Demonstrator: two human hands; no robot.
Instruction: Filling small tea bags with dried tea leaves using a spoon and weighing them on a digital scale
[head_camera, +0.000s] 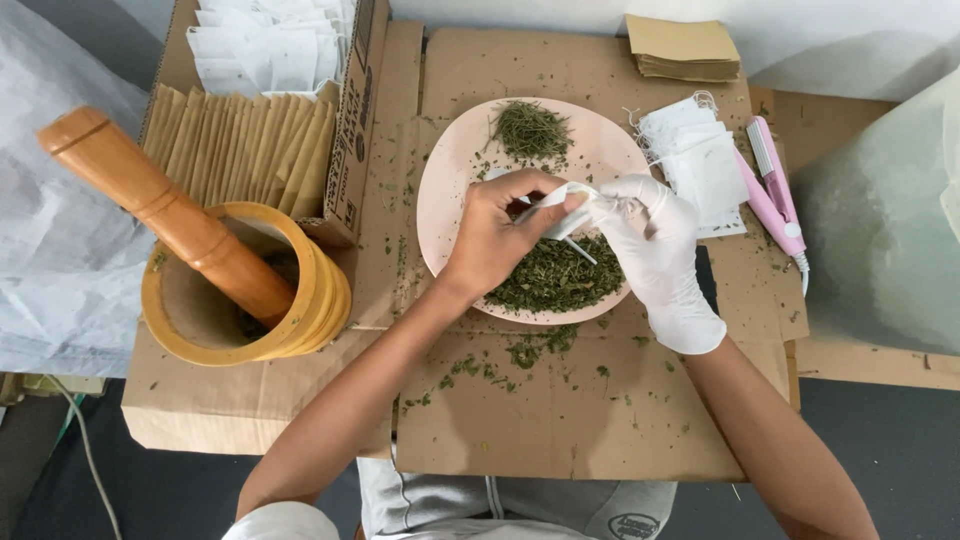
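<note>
A pale pink plate (452, 170) lies on flattened cardboard with a heap of crushed green herb (555, 278) at its near side and a smaller heap of dried sprigs (531, 130) at its far side. My left hand (500, 232), bare, pinches a small white tea bag (560, 205) over the plate. My right hand (655, 245), in a white glove, grips the same bag's other edge, and a thin white stick pokes down from it toward the herb.
A wooden mortar (325, 290) with a long pestle (165, 205) stands at left. Behind it a cardboard box (345, 150) holds brown envelopes and white bags. Empty white bags (695, 165), a pink sealer tool (775, 195) and stacked brown envelopes (685, 48) lie at right. Herb crumbs dot the cardboard (560, 420).
</note>
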